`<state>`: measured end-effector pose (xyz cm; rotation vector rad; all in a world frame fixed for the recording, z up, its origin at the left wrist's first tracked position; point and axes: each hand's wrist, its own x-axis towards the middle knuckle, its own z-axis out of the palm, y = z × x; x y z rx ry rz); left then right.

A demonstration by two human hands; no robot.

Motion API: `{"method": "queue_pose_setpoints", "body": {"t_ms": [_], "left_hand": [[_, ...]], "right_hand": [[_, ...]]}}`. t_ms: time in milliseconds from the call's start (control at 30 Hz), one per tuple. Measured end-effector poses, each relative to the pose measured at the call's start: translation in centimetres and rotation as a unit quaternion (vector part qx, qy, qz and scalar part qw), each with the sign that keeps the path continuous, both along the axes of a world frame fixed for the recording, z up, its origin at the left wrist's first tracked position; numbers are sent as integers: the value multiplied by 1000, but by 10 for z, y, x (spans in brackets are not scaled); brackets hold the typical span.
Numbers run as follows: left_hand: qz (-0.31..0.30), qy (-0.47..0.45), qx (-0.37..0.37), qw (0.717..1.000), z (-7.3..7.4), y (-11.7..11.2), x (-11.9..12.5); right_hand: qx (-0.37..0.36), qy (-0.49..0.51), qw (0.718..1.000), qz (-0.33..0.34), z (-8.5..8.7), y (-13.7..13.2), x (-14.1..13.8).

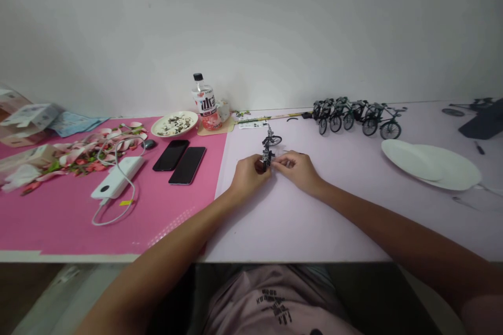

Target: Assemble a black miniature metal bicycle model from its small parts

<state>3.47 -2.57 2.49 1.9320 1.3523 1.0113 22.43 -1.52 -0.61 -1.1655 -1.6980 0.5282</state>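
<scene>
Both wrists rest on the tabletop (298, 230), probably to steady work on so small a piece. The left hand (247, 177) and right hand (299, 168) meet at its middle. Each hand's fingers are curled in and pinch the near end of a model bike (269, 147), which stands between them with its far wheel lifted clear, seemingly to keep that end free. To the left, on a pink mat (70, 214), a power bank (117, 178) and two phones (179, 160) lie flat, apparently parked out of the way. White plates (432, 168) sit to the right. Farther back, a row of bikes (356, 115) stands lined up near the wall, with a dish (175, 124) and a bottle (204, 102) at the mat's far edge.
</scene>
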Motion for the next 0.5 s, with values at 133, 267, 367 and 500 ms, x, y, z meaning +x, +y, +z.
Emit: {"method": "queue_pose_setpoints", "body": {"t_ms": [133,267,367,500], "left_hand": [[7,-11,-3,1000,0,-1,2],[17,-4,6,1000,1,-3,2],[25,-9,4,1000,2,-5,3],[29,-18,-4,999,2,-5,3]], "right_hand": [[7,-14,1000,13,2,0,0],[-20,14,1000,18,2,2,1],[-44,43,997,38,0,3,2],[-41,46,997,53,1,3,3]]}}
